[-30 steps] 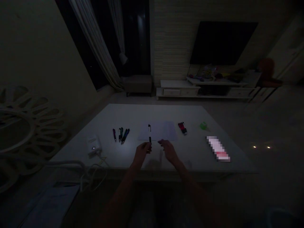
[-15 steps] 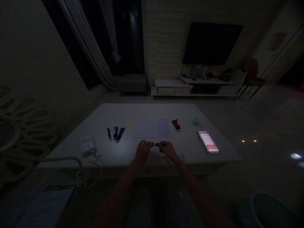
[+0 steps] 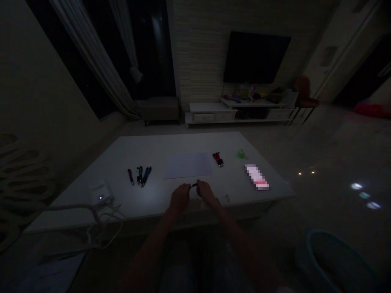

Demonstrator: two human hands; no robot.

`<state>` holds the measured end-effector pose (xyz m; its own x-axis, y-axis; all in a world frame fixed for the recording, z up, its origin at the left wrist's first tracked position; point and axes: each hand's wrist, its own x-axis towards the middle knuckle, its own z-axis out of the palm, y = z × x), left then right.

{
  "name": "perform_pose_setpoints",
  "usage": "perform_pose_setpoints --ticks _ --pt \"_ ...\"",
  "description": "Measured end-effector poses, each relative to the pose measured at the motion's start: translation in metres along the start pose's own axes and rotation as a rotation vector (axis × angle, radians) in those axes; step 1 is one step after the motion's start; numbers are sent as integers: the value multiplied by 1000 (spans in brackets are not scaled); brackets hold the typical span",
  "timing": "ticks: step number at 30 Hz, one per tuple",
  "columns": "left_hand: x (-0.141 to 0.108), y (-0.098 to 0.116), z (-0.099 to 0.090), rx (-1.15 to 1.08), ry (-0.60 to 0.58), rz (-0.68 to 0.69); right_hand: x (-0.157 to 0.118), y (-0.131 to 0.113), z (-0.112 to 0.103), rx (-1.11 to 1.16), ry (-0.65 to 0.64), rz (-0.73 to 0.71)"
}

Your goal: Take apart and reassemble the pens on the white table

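Observation:
Close to the near edge of the white table (image 3: 161,146), my left hand (image 3: 179,199) and my right hand (image 3: 206,193) pinch the two ends of a short dark pen (image 3: 194,185). Only its middle shows between my fingers; the rest is hidden. Beyond my hands lies a sheet of paper (image 3: 186,166) with faint writing towards its right side. Several red and black pens (image 3: 218,159) lie side by side to the right of the sheet. On the left are a purple-dark pen (image 3: 130,177) and a group of dark blue and green pens (image 3: 146,177).
A lit phone (image 3: 257,177) and a small green object (image 3: 241,154) lie on the right. At the left front is a white device (image 3: 100,193) with cables. A small clear piece (image 3: 226,198) sits near my right wrist. A bin (image 3: 311,248) stands lower right.
The view has swung slightly to the right, so the table things appear further left. More of the dark pen now shows between my hands.

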<state>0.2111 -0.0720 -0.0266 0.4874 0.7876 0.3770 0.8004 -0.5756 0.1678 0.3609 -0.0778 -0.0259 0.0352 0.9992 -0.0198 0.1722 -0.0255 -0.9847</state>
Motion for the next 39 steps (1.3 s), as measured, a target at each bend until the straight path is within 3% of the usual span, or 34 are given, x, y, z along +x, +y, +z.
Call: perform_pose_setpoints --ticks 5,10,14,19,39 --pt "1 -10 5 -55 -46 -18 5 2 -12 88 -24 61" --pt "-3 -13 12 -1 -186 -67 10 3 -22 -26 -44 12" --pt "-4 -9 11 27 -235 -62 11 2 -28 -142 -104 67" --pt "-3 -8 11 46 -228 -79 13 2 -30 -148 -121 -35" --pt "-4 -7 11 66 -177 -66 17 11 -22 -166 -124 -31"
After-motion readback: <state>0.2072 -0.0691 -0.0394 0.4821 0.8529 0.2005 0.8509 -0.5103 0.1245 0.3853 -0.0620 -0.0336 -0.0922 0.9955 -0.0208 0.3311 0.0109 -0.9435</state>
